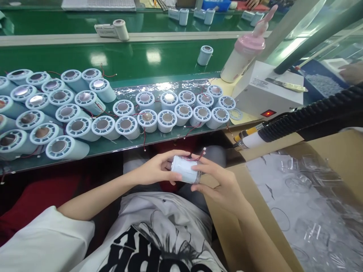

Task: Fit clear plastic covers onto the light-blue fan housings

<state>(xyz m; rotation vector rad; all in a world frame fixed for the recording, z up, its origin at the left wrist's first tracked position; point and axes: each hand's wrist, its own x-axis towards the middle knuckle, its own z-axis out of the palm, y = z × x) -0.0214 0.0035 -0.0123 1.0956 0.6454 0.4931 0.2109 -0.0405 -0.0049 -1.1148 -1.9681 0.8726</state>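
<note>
In front of my lap a light-blue cylinder (184,169) lies on its side between my hands, with a thin red wire and small white connector sticking up from it. My left hand (155,168) is closed round its left end. The fingers and thumb of my right hand (222,181) grip the right end, where a clear plastic piece (198,176) seems to sit over the cylinder. Many like cylinders (127,126) stand on the bench edge just beyond, showing round metal discs in slotted rims, some with red wires trailing.
A cardboard box (235,219) of clear plastic parts (314,226) sits at the right. Behind it are a black ribbed hose (306,115), a white box with a red-lit switch (266,94) and a pink-topped bottle (241,56). A green conveyor (164,56) runs across, carrying a lone cylinder (205,55).
</note>
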